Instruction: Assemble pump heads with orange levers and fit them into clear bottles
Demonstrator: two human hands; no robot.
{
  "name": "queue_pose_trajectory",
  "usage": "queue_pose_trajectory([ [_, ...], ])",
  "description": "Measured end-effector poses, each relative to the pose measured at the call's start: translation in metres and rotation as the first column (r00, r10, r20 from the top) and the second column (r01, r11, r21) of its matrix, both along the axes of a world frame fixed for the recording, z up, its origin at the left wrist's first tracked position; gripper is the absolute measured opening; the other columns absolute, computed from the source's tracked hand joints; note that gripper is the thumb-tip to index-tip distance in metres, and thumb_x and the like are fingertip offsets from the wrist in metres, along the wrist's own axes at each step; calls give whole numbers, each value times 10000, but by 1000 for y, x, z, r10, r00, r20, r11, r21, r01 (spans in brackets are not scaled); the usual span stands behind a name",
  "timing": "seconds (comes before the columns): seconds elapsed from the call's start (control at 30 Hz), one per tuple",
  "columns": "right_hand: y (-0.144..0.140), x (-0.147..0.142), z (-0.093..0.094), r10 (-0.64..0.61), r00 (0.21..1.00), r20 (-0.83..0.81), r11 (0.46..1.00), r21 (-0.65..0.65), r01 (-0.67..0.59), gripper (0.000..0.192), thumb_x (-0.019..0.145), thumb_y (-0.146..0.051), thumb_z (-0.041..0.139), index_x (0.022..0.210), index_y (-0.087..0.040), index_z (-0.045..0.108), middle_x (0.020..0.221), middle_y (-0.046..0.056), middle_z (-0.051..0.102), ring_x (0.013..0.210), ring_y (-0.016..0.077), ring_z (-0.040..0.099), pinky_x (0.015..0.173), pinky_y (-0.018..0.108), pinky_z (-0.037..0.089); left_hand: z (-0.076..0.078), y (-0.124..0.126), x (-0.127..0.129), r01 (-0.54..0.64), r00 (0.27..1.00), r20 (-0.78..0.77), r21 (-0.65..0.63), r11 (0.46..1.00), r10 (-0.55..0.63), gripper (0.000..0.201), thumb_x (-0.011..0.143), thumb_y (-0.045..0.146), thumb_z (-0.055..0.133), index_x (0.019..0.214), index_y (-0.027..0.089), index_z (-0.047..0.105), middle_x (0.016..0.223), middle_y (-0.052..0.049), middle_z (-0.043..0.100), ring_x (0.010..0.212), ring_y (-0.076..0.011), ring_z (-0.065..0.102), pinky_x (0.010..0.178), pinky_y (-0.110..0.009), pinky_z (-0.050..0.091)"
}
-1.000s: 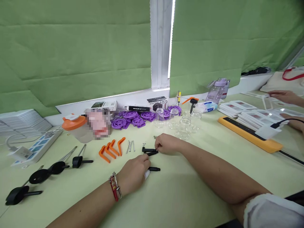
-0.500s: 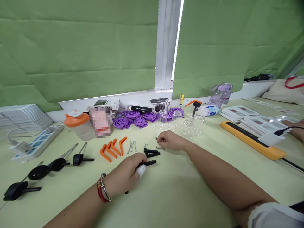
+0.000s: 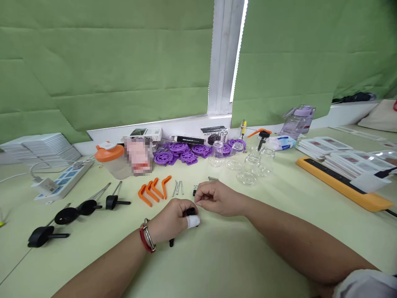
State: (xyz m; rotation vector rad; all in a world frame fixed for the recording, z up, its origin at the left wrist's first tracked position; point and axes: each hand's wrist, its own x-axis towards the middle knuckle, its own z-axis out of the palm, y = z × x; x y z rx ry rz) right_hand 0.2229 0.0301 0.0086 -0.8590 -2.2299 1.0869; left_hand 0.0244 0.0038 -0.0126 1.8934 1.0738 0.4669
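I see L hand [image 3: 172, 218] gripping black rod [image 3: 189, 212], R hand [image 3: 214, 198] pinched just beside; orange hooks [image 3: 153, 190] nearby.

Person at the table: bare forearms; left hand [image 3: 172, 217] with a red cord bracelet and a metal bangle at the wrist and a white wrap around one finger; right hand [image 3: 214, 198] unadorned, a white sleeve edge at the upper arm.
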Motion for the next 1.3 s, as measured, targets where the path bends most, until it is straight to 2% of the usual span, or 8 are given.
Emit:
queue_pose_trajectory([
  [0.23, -4, -3, -1, 117, 991, 70, 971, 203, -129, 159, 738, -78, 539, 811, -177, 640, 771, 7, 591, 706, 110, 536, 647, 205, 421, -4, -3, 7, 8, 1000, -12, -9, 1000, -8, 170, 746, 313, 578, 744, 143, 568, 628, 37, 471, 558, -85, 396, 517, -200, 358],
  [0.6, -2, -1, 5, 170, 977, 132, 954, 226, -197, 164, 811, -123, 533, 858, -174, 681, 817, 37, 630, 764, 128, 583, 722, 228, 453, -1, -1, 7, 10, 999, -51, 29, 1000, -8, 164, 745, 305, 562, 754, 144, 590, 632, 31, 483, 556, -90, 400, 509, -202, 351],
  [0.67, 3, 5, 8, 114, 983, 146, 962, 232, -146, 179, 825, -130, 521, 874, -178, 686, 850, 41, 650, 795, 134, 596, 752, 237, 456, -1, -1, 6, 0, 997, -77, 44, 999, 4, 171, 742, 313, 566, 767, 147, 600, 649, 23, 506, 567, -95, 415, 519, -205, 360],
  [0.73, 12, 15, 10, -55, 986, 160, 971, 240, 15, 202, 832, -135, 503, 907, -184, 684, 905, 43, 670, 832, 144, 609, 766, 248, 458, -1, -1, 6, -3, 994, -112, 57, 998, 9, 173, 739, 318, 569, 778, 154, 610, 654, 20, 516, 564, -96, 417, 517, -207, 360],
  [0.83, 29, 32, 6, -310, 924, 224, 934, 253, 252, 244, 824, -130, 479, 946, -195, 679, 971, 42, 683, 826, 153, 620, 717, 251, 458, -2, 0, 5, 1, 991, -136, 56, 998, 6, 166, 743, 311, 561, 799, 166, 618, 647, 24, 510, 551, -95, 402, 507, -206, 351],
  [1.1, 48, 37, -24, -289, 812, 507, 941, 307, 144, 236, 707, -173, 592, 920, -188, 691, 897, 48, 684, 762, 174, 590, 595, 233, 379, -3, 1, 5, 62, 996, -67, 36, 997, -60, 177, 783, 311, 531, 806, 156, 615, 675, 17, 494, 589, -96, 396, 546, -203, 355],
  [1.2, 47, 34, -30, -307, 802, 512, 931, 338, 140, 309, 720, -107, 517, 967, -181, 686, 865, 59, 676, 731, 165, 572, 591, 237, 364, -3, 1, 5, 75, 996, -55, 41, 996, -73, 187, 790, 323, 530, 814, 156, 612, 686, 16, 496, 601, -98, 401, 554, -204, 356],
  [1.3, 45, 33, -30, -285, 861, 421, 940, 296, 167, 315, 720, -95, 509, 974, -167, 681, 835, 61, 654, 695, 149, 549, 614, 245, 380, -2, 1, 5, 80, 996, -37, 25, 997, -79, 190, 802, 333, 519, 790, 159, 595, 671, 26, 477, 588, -94, 388, 537, -199, 344],
])
